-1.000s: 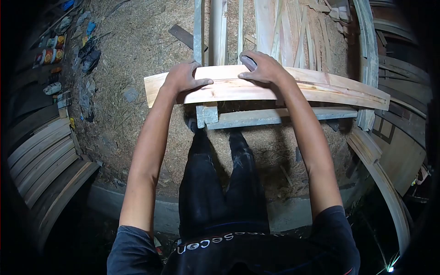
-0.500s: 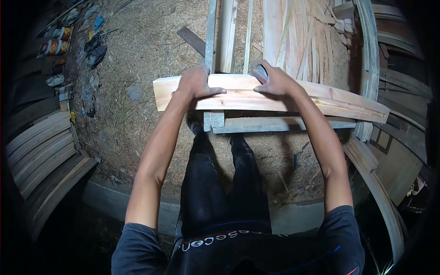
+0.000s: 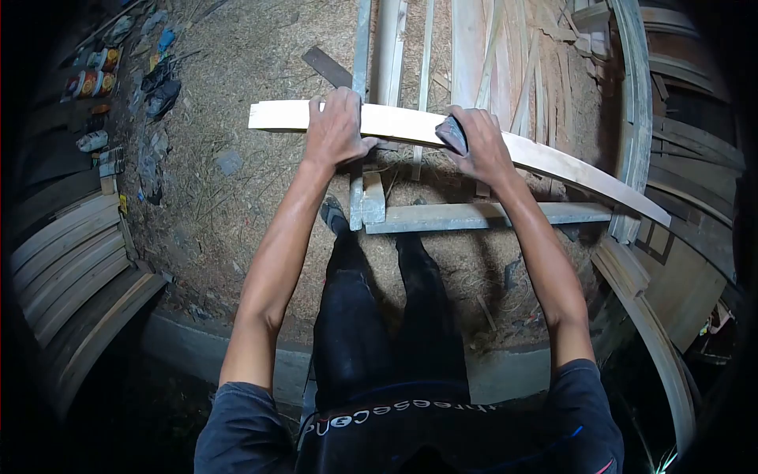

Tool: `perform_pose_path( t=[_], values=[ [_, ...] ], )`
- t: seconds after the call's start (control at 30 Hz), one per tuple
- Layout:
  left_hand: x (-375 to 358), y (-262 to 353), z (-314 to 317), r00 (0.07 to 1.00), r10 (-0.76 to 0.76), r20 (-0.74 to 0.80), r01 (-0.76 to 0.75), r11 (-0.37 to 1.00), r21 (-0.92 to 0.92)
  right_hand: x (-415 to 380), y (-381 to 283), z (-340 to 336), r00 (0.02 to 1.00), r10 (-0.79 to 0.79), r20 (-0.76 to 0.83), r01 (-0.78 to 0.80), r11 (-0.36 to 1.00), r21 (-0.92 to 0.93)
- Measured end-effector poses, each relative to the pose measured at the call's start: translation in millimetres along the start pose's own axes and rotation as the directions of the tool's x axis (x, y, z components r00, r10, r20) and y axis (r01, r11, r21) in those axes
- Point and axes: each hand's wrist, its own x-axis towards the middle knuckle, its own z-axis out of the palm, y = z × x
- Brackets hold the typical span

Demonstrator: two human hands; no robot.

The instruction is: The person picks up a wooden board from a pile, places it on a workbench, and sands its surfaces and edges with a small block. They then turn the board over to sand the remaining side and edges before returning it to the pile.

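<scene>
A long, curved, pale wooden beam (image 3: 395, 123) lies crosswise over a wooden frame, its narrow face turned up. My left hand (image 3: 333, 130) is wrapped over the beam left of its middle, with the thumb on the near side. My right hand (image 3: 477, 144) holds a small dark block (image 3: 452, 136), perhaps folded sandpaper, against the beam right of its middle. The frame's near bar (image 3: 489, 216) runs below the beam, close to my feet.
Planks and strips (image 3: 472, 55) lie beyond the beam. A dark board piece (image 3: 326, 66) is on the shavings-covered ground. Curved boards (image 3: 71, 253) are stacked at the left, and more timber (image 3: 695, 150) stands at the right. Cans (image 3: 95, 81) and litter sit at the upper left.
The beam has been turned, from its broad side showing to its narrow face up, and sits slightly farther away. Both hands have shifted their hold with it, and the dark block shows more.
</scene>
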Motion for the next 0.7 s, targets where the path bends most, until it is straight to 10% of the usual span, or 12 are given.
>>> perform_pose_path(
  t=[0.37, 0.7],
  values=[
    [-10, -3, 1, 0.993, -0.012, 0.117, 0.011, 1.0, 0.01, -18, -10, 4, 0.99, 0.02, -0.143, -0.024, 0.999, -0.029],
    [-13, -11, 14, 0.982, 0.056, -0.18, -0.092, 0.976, -0.196, -24, 10, 15, 0.974, -0.108, -0.201, 0.088, 0.99, -0.106]
  ],
)
